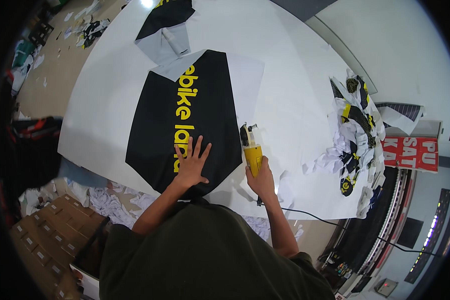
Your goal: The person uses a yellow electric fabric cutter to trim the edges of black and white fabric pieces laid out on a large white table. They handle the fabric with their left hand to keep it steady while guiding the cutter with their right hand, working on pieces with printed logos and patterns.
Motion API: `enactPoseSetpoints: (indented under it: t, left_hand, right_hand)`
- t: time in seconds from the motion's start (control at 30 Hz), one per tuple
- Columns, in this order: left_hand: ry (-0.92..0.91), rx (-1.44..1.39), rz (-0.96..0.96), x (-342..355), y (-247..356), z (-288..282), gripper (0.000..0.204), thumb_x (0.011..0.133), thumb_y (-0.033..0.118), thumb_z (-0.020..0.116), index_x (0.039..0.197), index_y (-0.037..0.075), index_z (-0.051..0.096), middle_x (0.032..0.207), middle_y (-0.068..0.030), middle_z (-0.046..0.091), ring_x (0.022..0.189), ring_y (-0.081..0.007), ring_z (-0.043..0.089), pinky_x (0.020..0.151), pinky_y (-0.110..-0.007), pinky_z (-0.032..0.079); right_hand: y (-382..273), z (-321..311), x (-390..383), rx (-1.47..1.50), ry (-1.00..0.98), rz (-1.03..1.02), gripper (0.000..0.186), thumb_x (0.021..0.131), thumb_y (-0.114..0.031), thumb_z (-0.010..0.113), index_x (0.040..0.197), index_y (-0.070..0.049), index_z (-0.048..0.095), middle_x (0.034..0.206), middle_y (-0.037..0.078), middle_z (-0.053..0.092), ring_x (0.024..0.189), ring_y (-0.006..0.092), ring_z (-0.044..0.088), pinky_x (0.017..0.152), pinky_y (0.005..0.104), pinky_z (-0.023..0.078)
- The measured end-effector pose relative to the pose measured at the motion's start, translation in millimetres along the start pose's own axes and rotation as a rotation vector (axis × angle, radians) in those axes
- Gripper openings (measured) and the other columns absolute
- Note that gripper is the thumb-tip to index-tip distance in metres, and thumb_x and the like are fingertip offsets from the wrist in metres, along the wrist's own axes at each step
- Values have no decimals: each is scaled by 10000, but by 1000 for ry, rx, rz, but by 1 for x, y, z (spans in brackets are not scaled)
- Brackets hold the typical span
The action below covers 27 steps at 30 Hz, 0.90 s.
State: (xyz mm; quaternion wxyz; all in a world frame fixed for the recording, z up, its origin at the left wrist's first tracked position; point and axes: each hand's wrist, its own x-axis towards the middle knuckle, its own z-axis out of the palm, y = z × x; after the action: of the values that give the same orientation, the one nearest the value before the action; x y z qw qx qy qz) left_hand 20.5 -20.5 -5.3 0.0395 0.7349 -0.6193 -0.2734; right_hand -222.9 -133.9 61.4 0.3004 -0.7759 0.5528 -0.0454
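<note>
My left hand (191, 165) lies with fingers spread on a black fabric panel (150, 120) with large yellow lettering, pressed against its lower middle. My right hand (261, 175) grips a yellow electric cloth cutter (252, 150) with a silver head, standing just right of the panel's edge; its black cord runs off to the right. The panel's upper corner is folded over, showing a pale back. A light sheet (247, 75) lies partly under the panel. Higher up, another black and yellow piece (162, 17) lies with its pale side partly turned up and a small white roll (175, 40) on it.
The white table (95, 100) has curved-looking edges. Fabric scraps (355, 120) pile along its right side, beside a red sign (410, 152) and a long dark machine (365, 235). Cardboard boxes (50, 240) stand at the lower left. Scraps (90, 30) litter the floor at upper left.
</note>
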Motion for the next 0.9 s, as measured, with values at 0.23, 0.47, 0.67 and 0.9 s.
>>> enactPoseSetpoints:
  t: [0.23,0.47,0.67,0.9]
  left_hand:
    - [-22,4,-9,-1,0,-2,1419,509,513,978,1661,239,195,1736,-154,17,1584,-461,9,1120,-843,56]
    - [-7,-9,-11,-5,-1,1,1429,489,503,984,1658,253,202,1734,-147,29,1584,-457,26,1123,-842,58]
    - [22,-29,-12,-1,0,0,1434,472,485,993,1655,262,214,1735,-138,40,1585,-450,44,1127,-836,47]
    - [5,-7,-2,-1,-2,0,1436,486,510,982,1661,250,197,1734,-164,30,1584,-463,14,1105,-854,44]
  right_hand:
    - [-13,1,41,-13,12,-69,559,928,-211,686,1296,63,368,1029,401,639,926,574,649,788,580,542]
    - [-27,2,87,-58,0,-48,548,924,-241,684,1271,59,383,1033,404,650,949,567,659,817,568,549]
    - [-49,-4,129,-88,-28,-35,534,924,-277,669,1259,22,378,1073,364,641,999,539,652,870,571,541]
    - [-67,-3,183,-107,-15,-63,552,907,-292,682,1243,34,388,1064,370,648,994,530,663,868,567,547]
